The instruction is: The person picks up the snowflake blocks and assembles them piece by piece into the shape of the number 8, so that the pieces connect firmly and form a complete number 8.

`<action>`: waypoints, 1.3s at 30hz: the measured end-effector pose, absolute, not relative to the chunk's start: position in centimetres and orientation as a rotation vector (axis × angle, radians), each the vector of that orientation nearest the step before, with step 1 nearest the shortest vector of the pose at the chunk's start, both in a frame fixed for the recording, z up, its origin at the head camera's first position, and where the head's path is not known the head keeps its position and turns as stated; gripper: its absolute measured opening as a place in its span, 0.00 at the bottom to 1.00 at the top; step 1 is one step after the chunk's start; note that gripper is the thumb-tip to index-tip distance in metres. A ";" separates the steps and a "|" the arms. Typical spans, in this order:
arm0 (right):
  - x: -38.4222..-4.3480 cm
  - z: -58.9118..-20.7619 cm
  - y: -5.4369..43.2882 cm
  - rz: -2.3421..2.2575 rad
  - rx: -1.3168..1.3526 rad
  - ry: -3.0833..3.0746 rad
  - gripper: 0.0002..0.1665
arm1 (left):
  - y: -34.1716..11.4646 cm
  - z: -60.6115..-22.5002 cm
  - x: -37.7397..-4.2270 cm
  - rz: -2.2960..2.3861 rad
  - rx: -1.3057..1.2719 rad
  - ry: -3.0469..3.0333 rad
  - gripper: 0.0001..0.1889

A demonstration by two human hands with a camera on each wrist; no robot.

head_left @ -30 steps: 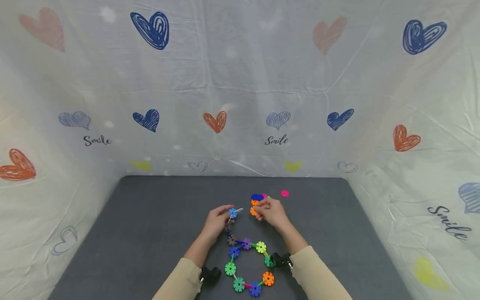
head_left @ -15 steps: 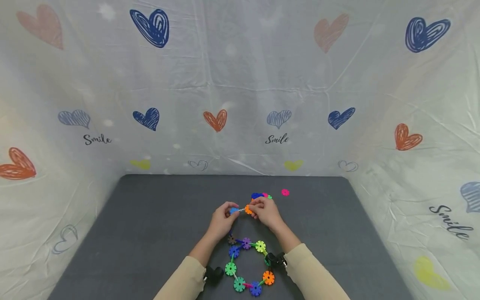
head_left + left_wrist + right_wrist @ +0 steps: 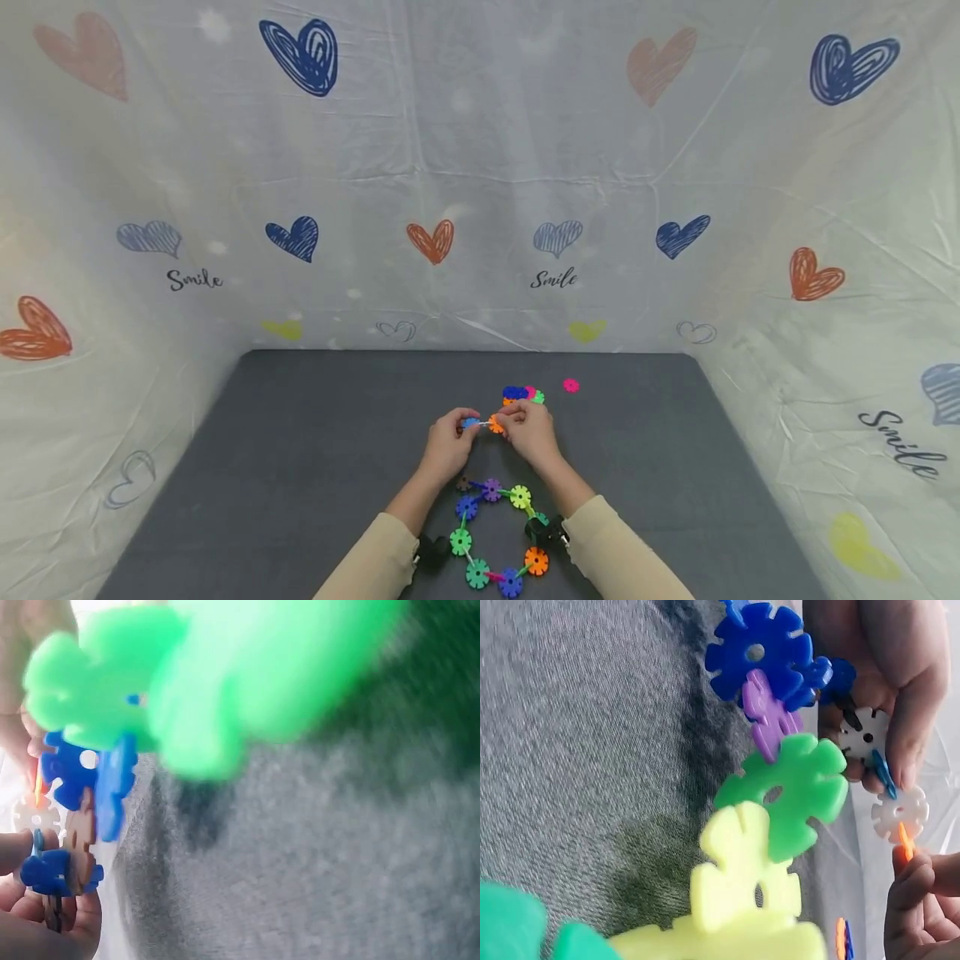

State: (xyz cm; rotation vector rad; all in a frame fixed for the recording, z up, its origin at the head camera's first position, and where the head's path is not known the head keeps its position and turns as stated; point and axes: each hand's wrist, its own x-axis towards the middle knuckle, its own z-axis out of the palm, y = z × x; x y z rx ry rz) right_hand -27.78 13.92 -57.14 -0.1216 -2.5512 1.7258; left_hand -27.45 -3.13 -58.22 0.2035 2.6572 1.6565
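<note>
In the head view my left hand [image 3: 447, 445] pinches a light blue notched snowflake disc [image 3: 470, 423] at the end of a linked chain. My right hand [image 3: 532, 435] pinches an orange snowflake disc [image 3: 495, 424] between thumb and fingers. A white snowflake disc [image 3: 900, 814] bridges the two hands, with the orange disc's edge at its notch. The chain runs down from the left hand through a brown disc [image 3: 463, 482] and a purple disc [image 3: 492, 490] into a loop with yellow, green, orange and blue discs. Part of it is hidden by the left hand.
Beyond the right hand lies a small group of loose discs, including dark blue ones [image 3: 515, 392] and a green one [image 3: 538, 397]. A pink disc [image 3: 572, 386] lies apart to its right. The dark table [image 3: 337, 467] meets a heart-printed curtain [image 3: 480, 167] at the back.
My right hand has moved left from beside the loose discs, bringing the orange disc against the white one. My left hand has turned slightly; over the last half second both hands barely shift.
</note>
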 end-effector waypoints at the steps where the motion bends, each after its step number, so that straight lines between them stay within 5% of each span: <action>1: -27.7 -57.2 13.9 1.728 -0.121 -2.556 0.06 | -3.1 -58.1 -27.4 1.650 0.198 2.662 0.09; 11: -29.9 -57.7 19.1 1.486 -0.124 -2.685 0.16 | -3.0 -58.4 -27.2 1.514 0.159 2.702 0.07; 22: -31.8 -58.7 25.2 0.827 -0.339 -3.067 0.34 | -3.5 -59.1 -26.8 1.310 0.347 2.684 0.21; 31: -30.8 -58.3 24.9 0.838 -0.190 -2.995 0.13 | -3.2 -59.5 -26.7 1.299 0.269 2.666 0.20; 39: -29.7 -58.0 23.8 1.003 -0.258 -3.018 0.16 | -3.3 -59.1 -27.1 1.333 0.226 2.648 0.19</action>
